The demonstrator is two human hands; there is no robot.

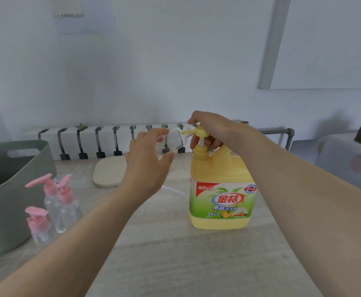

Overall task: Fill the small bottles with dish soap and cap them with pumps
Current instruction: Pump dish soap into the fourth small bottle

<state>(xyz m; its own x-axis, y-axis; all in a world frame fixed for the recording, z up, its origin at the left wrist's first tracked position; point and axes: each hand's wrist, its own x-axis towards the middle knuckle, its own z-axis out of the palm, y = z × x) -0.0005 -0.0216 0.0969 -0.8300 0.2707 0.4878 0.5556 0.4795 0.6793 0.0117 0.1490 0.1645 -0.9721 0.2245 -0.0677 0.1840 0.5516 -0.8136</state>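
Yellow soap jug (220, 163) on worktop (175, 254), right hand (213, 127) curled over its pump head (200, 132), left hand (147, 166) gripping clear bottle (175, 140) at its nozzle (186, 132)

Soft bluish daylight, faint shadows, slight blur, edges bowed

Even light is falling on a pale wall (175, 61); a white radiator (105, 137) is running along it behind a wood-grain table (175, 264); a grey pipe (276, 131) is extending rightward.
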